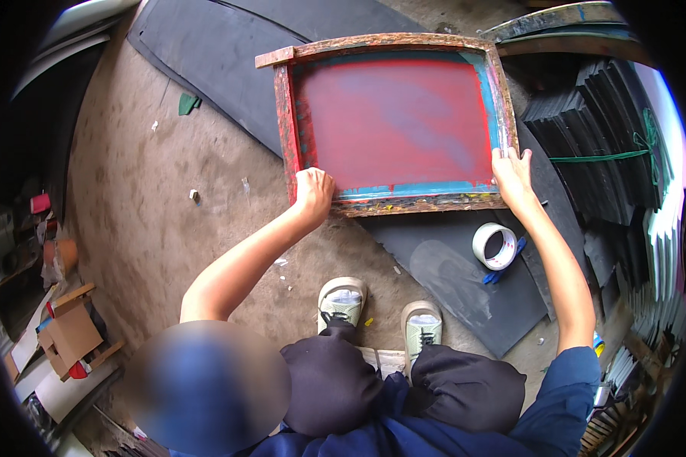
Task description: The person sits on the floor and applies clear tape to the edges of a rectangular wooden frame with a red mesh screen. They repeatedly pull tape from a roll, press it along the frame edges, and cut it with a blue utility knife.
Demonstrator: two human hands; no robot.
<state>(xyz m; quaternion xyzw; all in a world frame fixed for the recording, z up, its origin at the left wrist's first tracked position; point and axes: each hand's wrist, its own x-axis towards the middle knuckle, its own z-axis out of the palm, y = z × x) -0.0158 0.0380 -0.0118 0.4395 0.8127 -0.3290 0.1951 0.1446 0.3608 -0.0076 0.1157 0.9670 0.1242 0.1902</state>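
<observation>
A screen printing frame (pixel 404 126) is held out in front of me above black sheets on the floor. Its wooden border is worn and paint-stained, and its red mesh has a greyish haze and blue tape along the near and right sides. My left hand (pixel 314 196) is closed round the near left corner of the border. At the near right corner, my right hand (pixel 513 177) grips the wood, with its thumb up along the side. A roll of white tape (pixel 495 247) lies close to my right forearm, on a black sheet (pixel 450 282).
Stacked black sheets (pixel 587 145) tied with green string stand on the right, beside curved wooden frames (pixel 564 30). On the left lie a cardboard box (pixel 70 333) and clutter. A blue object (pixel 492 279) pokes out by the tape roll. Green scrap (pixel 187 103) lies on the concrete floor (pixel 160 206).
</observation>
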